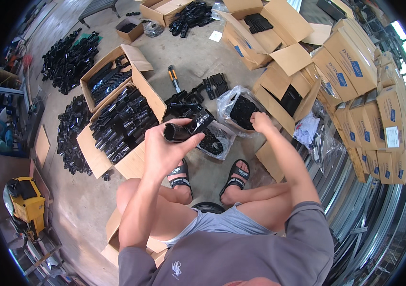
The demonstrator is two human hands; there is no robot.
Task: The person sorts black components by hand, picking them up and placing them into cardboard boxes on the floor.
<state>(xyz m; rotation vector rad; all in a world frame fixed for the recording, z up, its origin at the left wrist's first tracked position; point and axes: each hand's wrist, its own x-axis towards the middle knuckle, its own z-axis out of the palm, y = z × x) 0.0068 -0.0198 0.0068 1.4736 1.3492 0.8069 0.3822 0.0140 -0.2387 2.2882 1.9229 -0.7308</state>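
Observation:
My left hand (161,147) is wrapped round a glossy black part (186,130) with a rounded, tube-like end, held up in front of me. The fingers of my right hand (262,123) are pinched together at the right edge of a clear plastic bag (224,106). Small black pieces (242,110) fill that bag. Whatever those fingertips hold, if anything, is too small to make out. A second clear bag (224,151) of small black pieces lies nearer, partly behind the black part. Beyond it, more black parts (218,84) lie on the floor.
At left, an open cardboard box (154,97) holds many black parts, with piles (72,62) beside it. A tool with orange handles (173,76) lies ahead. Open boxes (279,76), stacked cartons (346,62) and metal profiles (355,209) line the right. A yellow machine (29,205) stands left.

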